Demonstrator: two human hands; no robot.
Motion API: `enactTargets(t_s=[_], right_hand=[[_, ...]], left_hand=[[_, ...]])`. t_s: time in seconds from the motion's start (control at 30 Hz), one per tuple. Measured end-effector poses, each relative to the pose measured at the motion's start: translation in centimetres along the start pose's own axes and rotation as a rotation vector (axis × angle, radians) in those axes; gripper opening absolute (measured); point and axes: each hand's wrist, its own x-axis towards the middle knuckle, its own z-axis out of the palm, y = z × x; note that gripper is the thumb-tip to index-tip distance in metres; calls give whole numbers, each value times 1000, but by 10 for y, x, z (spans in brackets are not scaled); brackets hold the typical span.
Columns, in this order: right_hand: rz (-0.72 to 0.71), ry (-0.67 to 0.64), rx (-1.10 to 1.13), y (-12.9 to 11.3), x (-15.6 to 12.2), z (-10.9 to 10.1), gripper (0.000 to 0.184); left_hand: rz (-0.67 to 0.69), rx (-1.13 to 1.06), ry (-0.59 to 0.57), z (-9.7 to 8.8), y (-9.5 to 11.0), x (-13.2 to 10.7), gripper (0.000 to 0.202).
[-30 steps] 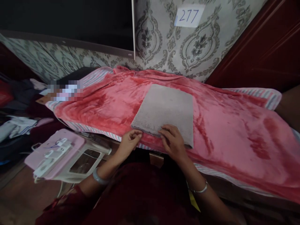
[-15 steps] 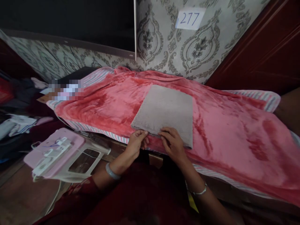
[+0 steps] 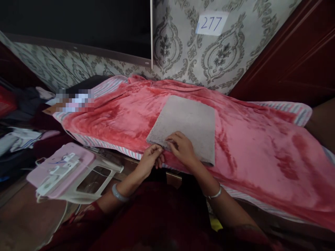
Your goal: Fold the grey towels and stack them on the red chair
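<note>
A grey fabric square (image 3: 193,118) with a fuzzy surface lies flat on the pink-red plush blanket (image 3: 256,150). At its near left edge, my left hand (image 3: 151,157) is closed, thumb and forefinger pinching the border. My right hand (image 3: 183,148) hovers over the near part of the fabric, just right of the left hand. Its thumb and forefinger are drawn together in a pinch; whatever they hold is too small to make out. The fabric's near edge is partly hidden behind the right hand and wrist.
To the left stands a pink-topped stool (image 3: 78,153) bearing a white power strip (image 3: 62,170). Clothes (image 3: 18,139) are heaped at the far left. Behind the blanket are a dark screen (image 3: 78,28) and a patterned wall with a paper (image 3: 211,23) marked 277.
My right hand has moved left and slightly up, from the near edge to over the fabric, closer to my left hand. The left hand has shifted slightly left, still pinching the edge.
</note>
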Motion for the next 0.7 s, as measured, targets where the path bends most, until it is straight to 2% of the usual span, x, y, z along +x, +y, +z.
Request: enactTargets(t_s=[0.13,0.23,0.43,0.57,0.7], right_hand=[[143,-226,-102,4,23,12,13],[192,-333,-207,5,31,15,15],[164,-430,-333,1,38,13,13],[203,-489,-334,-3,39,11,11],[250,-480,-319,-6,39,9,10]], left_hand=[[18,29,6,0,-2,0,46],[20,42,2,-3,-6,2,47],[96,62,-91,-9,-14,5,48],[90,98,-181,-28,-12,0,45],[90,137,-113,-50,-9,-6,44]])
